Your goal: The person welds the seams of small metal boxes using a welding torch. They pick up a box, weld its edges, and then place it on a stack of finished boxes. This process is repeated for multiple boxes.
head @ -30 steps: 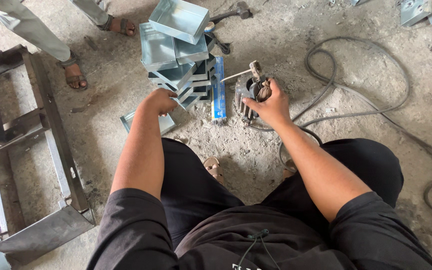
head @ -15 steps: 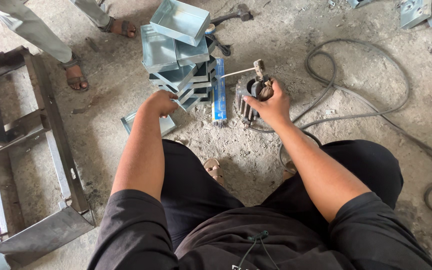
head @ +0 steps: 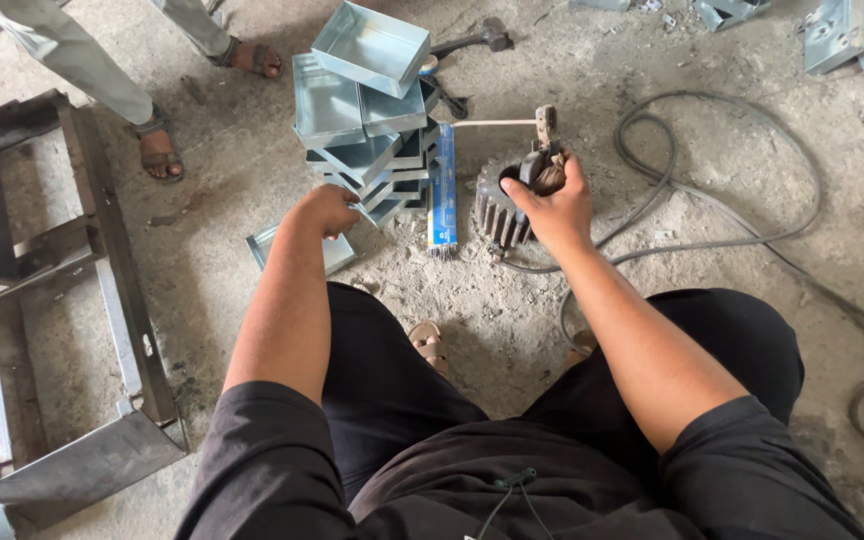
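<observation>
**Holding the welding tool beside the pile of trays**

The person sat low on the dusty floor [head: 252, 200]. The right hand [head: 552, 205] was closed tight around the handle of a welding holder [head: 542, 150], and a thin rod [head: 492, 123] stuck out of it toward the stack of metal trays [head: 367, 110]. Under that hand stood a round ribbed metal part [head: 497, 212]. The left hand [head: 324, 208] was curled at the bottom of the stack, its fingers on a low tray edge; I could not tell if it really gripped the tray or only pressed on it.

The stack looked crooked, with the top trays tilted. I thought a good way was to keep the left hand firm so nothing slid, and to bring the rod tip in slowly. The cable [head: 712, 230] lay looped on the floor close by, so it should have stayed slack and away from the legs. A blue packet [head: 442, 190] leaned beside the pile. Another person's sandalled feet [head: 157, 155] stood near.
</observation>
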